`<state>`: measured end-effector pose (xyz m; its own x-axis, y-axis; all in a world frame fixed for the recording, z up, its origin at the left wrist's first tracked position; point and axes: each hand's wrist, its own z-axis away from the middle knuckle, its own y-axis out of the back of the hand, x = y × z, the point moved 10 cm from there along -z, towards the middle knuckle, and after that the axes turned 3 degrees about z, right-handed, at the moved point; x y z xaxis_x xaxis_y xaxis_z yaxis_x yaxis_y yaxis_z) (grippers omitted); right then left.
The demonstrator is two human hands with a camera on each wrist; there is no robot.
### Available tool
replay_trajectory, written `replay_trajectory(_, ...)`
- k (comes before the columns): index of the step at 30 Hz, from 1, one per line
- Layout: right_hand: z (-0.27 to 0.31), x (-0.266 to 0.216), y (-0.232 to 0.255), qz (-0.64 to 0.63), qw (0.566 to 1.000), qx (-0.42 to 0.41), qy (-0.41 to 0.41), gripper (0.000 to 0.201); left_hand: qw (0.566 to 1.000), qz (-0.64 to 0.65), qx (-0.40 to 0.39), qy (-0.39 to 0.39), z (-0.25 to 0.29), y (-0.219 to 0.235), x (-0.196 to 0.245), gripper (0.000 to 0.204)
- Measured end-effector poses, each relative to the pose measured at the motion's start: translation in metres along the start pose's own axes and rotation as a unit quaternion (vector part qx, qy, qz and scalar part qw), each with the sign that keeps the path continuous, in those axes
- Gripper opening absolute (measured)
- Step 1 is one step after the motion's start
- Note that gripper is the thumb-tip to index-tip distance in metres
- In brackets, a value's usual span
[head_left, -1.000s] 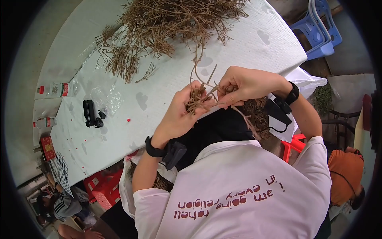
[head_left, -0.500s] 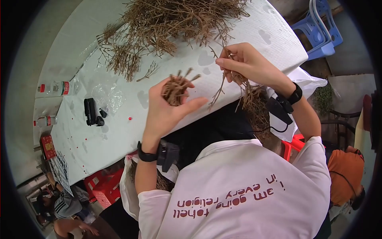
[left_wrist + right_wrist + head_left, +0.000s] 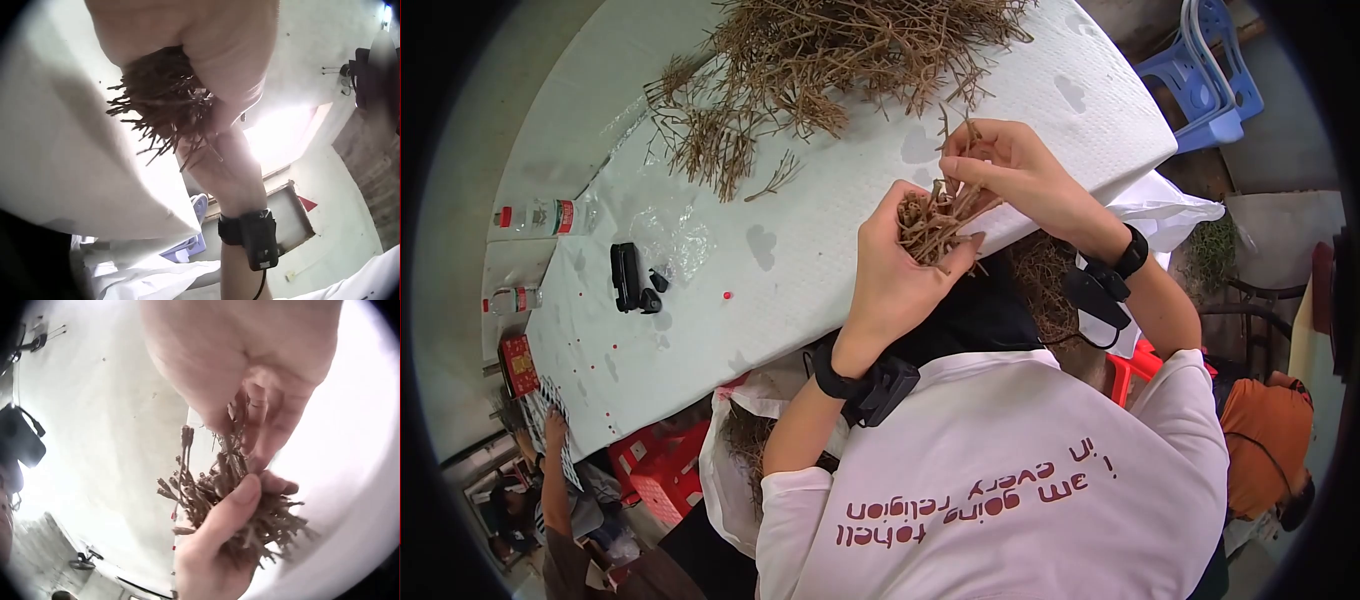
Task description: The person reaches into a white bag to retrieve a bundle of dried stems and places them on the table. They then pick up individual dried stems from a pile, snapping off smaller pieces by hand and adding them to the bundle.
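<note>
Gripping a twig bundle, both hands at the surface edge

Left hand [image 3: 897, 285]: forearm up from lower frame, wrist strapped with a black camera unit, fingers and thumb curled round a bundle of dry brown twigs [image 3: 934, 221]. Stem ends stick out above the fist.

Right hand [image 3: 1010, 165]: comes in from the right, wrist bent, fingertips pinching stems at the top of the same bundle, touching the left hand's thumb side.

Bundle sits between the two hands, held above the near edge of the white-covered surface [image 3: 800, 250], not resting on it.

Further out: big pile of loose twigs [image 3: 830, 50] at the far end of the surface, well apart from the hands. Black device [image 3: 624, 280] and two bottles [image 3: 540, 220] off to the left. Blue plastic chair [image 3: 1205, 70] beyond the far corner.

View differences:
- Left wrist view: cut ends of the bundle [image 3: 165, 103] bristling out below the fist; head view hides that side.
- Right wrist view: left thumb pressed across the stems [image 3: 240, 500], right fingertips into the top. Shows the pinch closer than the head view.
</note>
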<state>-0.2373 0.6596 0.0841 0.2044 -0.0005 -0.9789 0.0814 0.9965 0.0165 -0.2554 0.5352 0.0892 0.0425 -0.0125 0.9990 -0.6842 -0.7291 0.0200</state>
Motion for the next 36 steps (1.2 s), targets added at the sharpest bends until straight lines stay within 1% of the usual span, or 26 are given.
replay_trajectory(1, 0.001, -0.003, 0.003, 0.029, 1.000, 0.005, 0.002, 0.019, 1.000, 0.019, -0.007, 0.022, 0.001, -0.001, -0.007, 0.038)
replay_trajectory(2, 0.001, -0.005, 0.006, 0.058, 0.998, 0.011, 0.003, 0.018, 1.000, 0.019, -0.008, 0.022, 0.002, -0.001, -0.010, 0.038)
replay_trajectory(3, 0.001, -0.001, 0.007, 0.057, 0.998, 0.012, 0.003, 0.018, 0.999, 0.026, -0.016, 0.013, 0.003, -0.001, -0.010, 0.036)
replay_trajectory(6, 0.001, -0.014, -0.007, 0.010, 0.993, -0.033, 0.115, 0.017, 0.999, 0.039, -0.032, -0.005, 0.006, 0.002, -0.010, 0.031)
replay_trajectory(7, 0.003, -0.014, -0.005, 0.009, 0.993, -0.033, 0.115, 0.017, 0.997, 0.069, -0.033, 0.012, 0.005, 0.002, -0.013, 0.029)
replay_trajectory(9, 0.007, -0.010, -0.007, 0.078, 0.994, -0.064, 0.031, 0.016, 0.990, 0.131, -0.036, 0.046, 0.004, 0.002, -0.018, 0.025)
replay_trajectory(10, 0.010, -0.005, -0.009, 0.112, 0.991, -0.079, -0.012, 0.017, 0.990, 0.130, -0.036, 0.047, 0.004, 0.002, -0.017, 0.025)
replay_trajectory(11, 0.012, -0.004, -0.009, 0.111, 0.991, -0.079, -0.012, 0.017, 0.993, 0.099, -0.044, 0.046, 0.004, 0.003, -0.013, 0.023)
replay_trajectory(13, 0.016, -0.006, -0.015, 0.100, 0.989, -0.108, 0.004, 0.014, 0.997, 0.034, -0.061, 0.042, 0.005, 0.004, -0.007, 0.019)
replay_trajectory(14, 0.019, -0.007, -0.018, 0.094, 0.988, -0.124, 0.012, 0.013, 0.997, 0.034, -0.061, 0.043, 0.006, 0.007, -0.006, 0.019)
replay_trajectory(15, 0.021, -0.009, -0.019, 0.094, 0.988, -0.123, 0.012, 0.013, 0.995, -0.007, -0.092, 0.047, 0.009, 0.005, -0.006, 0.020)
replay_trajectory(17, 0.028, -0.013, -0.024, 0.153, 0.977, -0.148, -0.002, 0.015, 0.983, -0.091, -0.152, 0.057, 0.014, 0.003, -0.008, 0.023)
replay_trajectory(18, 0.032, -0.011, -0.027, 0.182, 0.970, -0.160, -0.010, 0.016, 0.982, -0.091, -0.153, 0.057, 0.014, 0.006, -0.008, 0.023)
replay_trajectory(19, 0.034, -0.009, -0.027, 0.181, 0.971, -0.159, -0.010, 0.016, 0.966, -0.173, -0.185, -0.046, 0.015, 0.002, 0.009, 0.024)
replay_trajectory(20, 0.037, -0.010, -0.030, 0.208, 0.964, -0.163, 0.022, 0.017, 0.932, -0.252, -0.213, -0.148, 0.020, -0.005, 0.023, 0.026)
replay_trajectory(21, 0.040, -0.011, -0.032, 0.235, 0.956, -0.168, 0.053, 0.017, 0.882, -0.325, -0.237, -0.247, 0.030, -0.013, 0.035, 0.027)
replay_trajectory(22, 0.044, -0.013, -0.035, 0.262, 0.946, -0.173, 0.085, 0.018, 0.882, -0.324, -0.238, -0.246, 0.031, -0.012, 0.035, 0.027)
replay_trajectory(23, 0.049, -0.013, -0.036, 0.261, 0.946, -0.174, 0.084, 0.018, 0.874, -0.331, -0.243, -0.258, 0.035, -0.013, 0.037, 0.028)
replay_trajectory(25, 0.060, -0.033, -0.037, 0.316, 0.925, -0.123, 0.172, 0.014, 0.858, -0.346, -0.254, -0.282, 0.042, -0.015, 0.042, 0.029)
replay_trajectory(26, 0.065, -0.043, -0.037, 0.342, 0.909, -0.098, 0.215, 0.013, 0.858, -0.346, -0.254, -0.281, 0.043, -0.014, 0.045, 0.029)
replay_trajectory(27, 0.067, -0.045, -0.038, 0.342, 0.909, -0.099, 0.215, 0.013, 0.855, -0.354, -0.257, -0.279, 0.045, -0.014, 0.046, 0.028)
replay_trajectory(30, 0.062, -0.027, -0.029, 0.270, 0.956, -0.098, 0.064, 0.011, 0.848, -0.370, -0.260, -0.275, 0.050, -0.014, 0.051, 0.026)
replay_trajectory(31, 0.064, -0.024, -0.030, 0.272, 0.955, -0.100, 0.064, 0.011, 0.854, -0.373, -0.252, -0.262, 0.050, -0.012, 0.051, 0.025)
replay_trajectory(34, 0.080, -0.045, -0.020, 0.279, 0.935, 0.026, 0.219, 0.009, 0.862, -0.376, -0.241, -0.240, 0.047, -0.009, 0.054, 0.023)
replay_trajectory(35, 0.082, -0.049, -0.022, 0.280, 0.934, 0.023, 0.219, 0.009, 0.860, -0.390, -0.231, -0.235, 0.044, -0.008, 0.057, 0.022)
replay_trajectory(36, 0.083, -0.051, -0.024, 0.282, 0.940, 0.023, 0.189, 0.009, 0.858, -0.404, -0.223, -0.227, 0.043, -0.006, 0.061, 0.021)
